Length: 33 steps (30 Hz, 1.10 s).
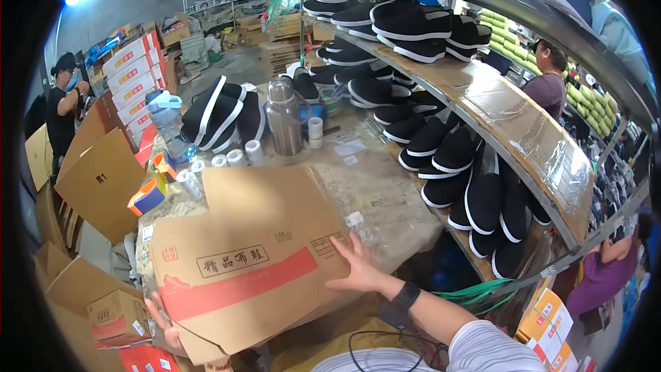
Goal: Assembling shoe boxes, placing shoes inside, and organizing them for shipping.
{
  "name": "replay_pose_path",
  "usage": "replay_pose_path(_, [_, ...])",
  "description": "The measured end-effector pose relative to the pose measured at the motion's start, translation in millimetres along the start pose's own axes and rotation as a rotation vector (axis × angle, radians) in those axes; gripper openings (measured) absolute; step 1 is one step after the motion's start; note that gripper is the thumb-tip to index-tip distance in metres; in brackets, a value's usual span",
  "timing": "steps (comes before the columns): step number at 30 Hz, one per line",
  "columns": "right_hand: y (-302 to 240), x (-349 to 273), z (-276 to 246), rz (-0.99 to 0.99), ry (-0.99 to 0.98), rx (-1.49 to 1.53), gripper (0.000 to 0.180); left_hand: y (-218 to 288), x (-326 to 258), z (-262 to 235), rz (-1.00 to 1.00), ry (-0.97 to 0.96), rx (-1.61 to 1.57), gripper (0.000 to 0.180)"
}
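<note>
A flattened brown cardboard box [255, 248] with a red stripe and printed marks lies tilted across the near edge of the worktable [385, 193]. My right hand [358, 269] presses flat against its right edge, fingers spread. My left hand [164, 320] grips the box's lower left edge from underneath, mostly hidden by the cardboard. A black band sits on my right wrist.
Behind the box stand a steel flask [284, 117], a blue-lidded bottle [167, 120], tape rolls [236, 157] and stacked black shoes [224, 117]. Wire shelves [509, 117] at right hold several black shoes. More cartons [96, 179] are at left. One person stands far left, others at right.
</note>
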State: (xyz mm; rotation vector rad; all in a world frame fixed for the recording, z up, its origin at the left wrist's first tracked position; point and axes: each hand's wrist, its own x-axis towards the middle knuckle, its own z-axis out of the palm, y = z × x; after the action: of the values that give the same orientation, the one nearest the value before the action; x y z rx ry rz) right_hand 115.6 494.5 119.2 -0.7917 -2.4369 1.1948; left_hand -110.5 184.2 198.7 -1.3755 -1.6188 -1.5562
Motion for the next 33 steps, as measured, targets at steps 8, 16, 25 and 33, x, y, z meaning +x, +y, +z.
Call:
replay_pose_path(8, [-83,19,-101,-0.163,-0.284,0.577,0.091,4,93,37,-0.046,0.006,-0.327,0.084])
replay_pose_path(16, [-75,4,-52,0.006,-0.29,-0.187,0.099,-13,52,72,-0.154,0.346,0.03,0.06])
replay_pose_path(25, [-51,7,-59,-0.16,-0.133,0.269,0.074,-4,59,68,0.065,0.32,-0.236,0.08])
replay_pose_path(33, [-173,30,-97,-0.85,0.439,-0.404,0.056,-86,83,28,-0.702,-0.143,-0.279,0.061])
